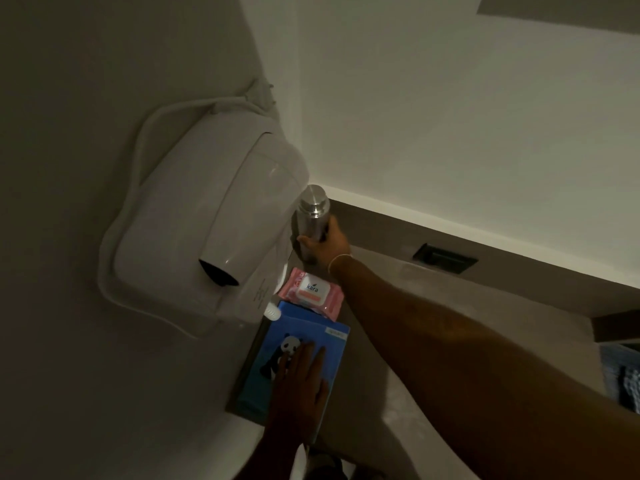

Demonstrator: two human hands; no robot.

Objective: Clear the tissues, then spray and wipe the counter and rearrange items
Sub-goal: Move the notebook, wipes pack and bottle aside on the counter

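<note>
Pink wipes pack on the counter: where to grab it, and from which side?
Pinch the pink wipes pack by its right-hand long edge, coming from the open counter side. It lies flat; the wall-mounted dryer overhangs its left, the blue panda box abuts its near end, and the steel bottle stands beyond.

A white wall-mounted hair dryer (204, 216) hangs on the left wall, its dark nozzle (218, 271) pointing down and to the right. A white coiled cord (145, 157) loops around the unit's upper and left sides and bunches up near the corner of the room (259, 91). The pale back wall (450, 116) meets a darker raised strip along its foot, and a black rectangular socket plate (445, 258) sits in that strip. At the far right edge, a blue patterned cloth (623, 379) shows below a dark ledge, only partly in view.
</note>
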